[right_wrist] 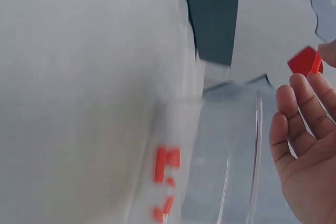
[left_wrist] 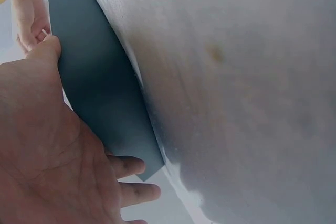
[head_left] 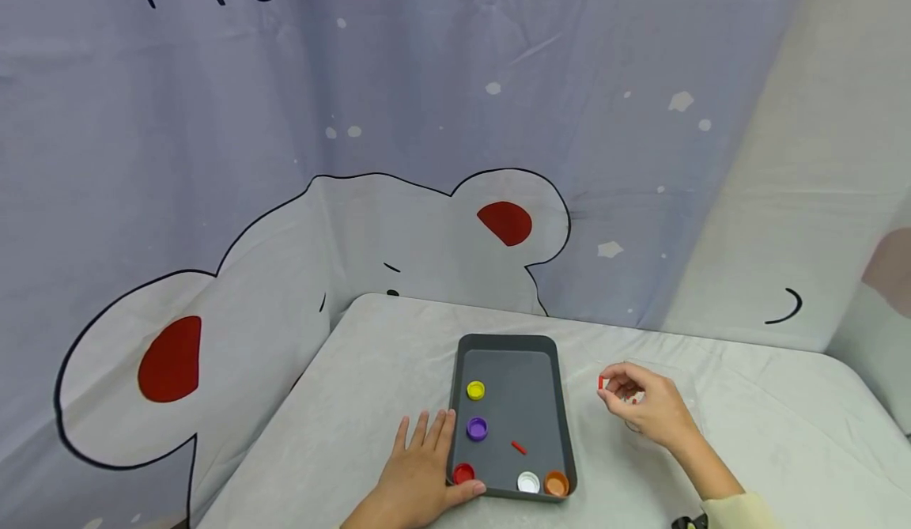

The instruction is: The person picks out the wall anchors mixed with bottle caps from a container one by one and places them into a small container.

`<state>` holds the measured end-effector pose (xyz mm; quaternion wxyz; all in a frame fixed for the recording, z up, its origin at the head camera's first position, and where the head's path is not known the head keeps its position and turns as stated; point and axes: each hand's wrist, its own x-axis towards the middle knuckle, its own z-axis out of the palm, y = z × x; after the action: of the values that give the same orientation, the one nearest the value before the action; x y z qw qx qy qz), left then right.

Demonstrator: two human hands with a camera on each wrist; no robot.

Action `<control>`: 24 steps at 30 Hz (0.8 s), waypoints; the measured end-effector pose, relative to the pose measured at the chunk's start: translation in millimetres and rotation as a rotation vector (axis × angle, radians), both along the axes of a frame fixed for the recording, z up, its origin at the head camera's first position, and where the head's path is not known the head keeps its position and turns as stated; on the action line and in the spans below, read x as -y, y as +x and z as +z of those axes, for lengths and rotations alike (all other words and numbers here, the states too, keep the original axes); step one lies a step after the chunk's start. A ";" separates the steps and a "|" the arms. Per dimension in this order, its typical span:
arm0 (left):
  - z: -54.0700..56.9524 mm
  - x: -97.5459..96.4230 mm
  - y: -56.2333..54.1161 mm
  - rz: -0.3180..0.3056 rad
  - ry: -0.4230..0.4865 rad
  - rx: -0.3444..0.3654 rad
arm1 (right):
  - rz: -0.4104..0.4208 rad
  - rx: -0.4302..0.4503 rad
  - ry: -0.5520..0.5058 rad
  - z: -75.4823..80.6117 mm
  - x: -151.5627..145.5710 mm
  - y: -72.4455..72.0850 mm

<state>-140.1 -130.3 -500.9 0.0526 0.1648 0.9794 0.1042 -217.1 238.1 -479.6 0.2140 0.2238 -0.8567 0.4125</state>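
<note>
My right hand (head_left: 651, 406) pinches a small red stick (head_left: 601, 383) between thumb and fingertips, to the right of a dark grey tray (head_left: 508, 342). In the right wrist view that red stick (right_wrist: 317, 62) stands out at the fingertips, with the other fingers loosely extended. My left hand (head_left: 416, 474) rests against the tray's left side, fingers straight and spread, its thumb over the near rim. Another red stick (head_left: 519, 447) lies on the tray floor. Around it are yellow (head_left: 475, 391), purple (head_left: 478, 428), red (head_left: 463, 474), white (head_left: 528, 482) and orange (head_left: 557, 483) round caps.
A clear plastic box (right_wrist: 257, 145) stands under and beside the right hand, with several small red pieces (right_wrist: 160, 164) in it. White cloth (head_left: 342, 426) covers the table, and a printed curtain (head_left: 427, 78) hangs behind it.
</note>
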 end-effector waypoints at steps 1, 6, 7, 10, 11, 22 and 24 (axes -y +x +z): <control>-0.5 0.0 -0.1 -0.001 0.000 -0.003 | -0.008 0.000 0.005 0.2 -4.9 0.7; -2.9 0.3 -0.5 -0.005 -0.001 -0.015 | -0.056 0.041 0.020 1.7 -29.0 3.6; -3.2 0.4 -0.6 -0.005 0.000 -0.015 | -0.065 0.065 0.020 2.3 -33.7 4.4; -3.6 0.6 -0.8 -0.003 -0.003 -0.014 | -0.099 0.122 0.031 4.0 -46.6 5.3; -3.6 0.6 -0.8 -0.002 -0.005 -0.013 | -0.107 0.135 0.037 4.7 -50.3 5.5; -2.4 0.4 -0.4 0.002 -0.002 -0.018 | -0.148 0.174 0.070 3.9 -78.7 2.6; -2.1 0.4 -0.2 0.002 -0.001 -0.017 | -0.143 0.171 0.069 2.6 -81.8 1.4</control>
<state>-140.3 -130.7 -503.0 0.0443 0.1646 0.9800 0.1023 -215.7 319.9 -476.9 0.1614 0.1333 -0.8994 0.3838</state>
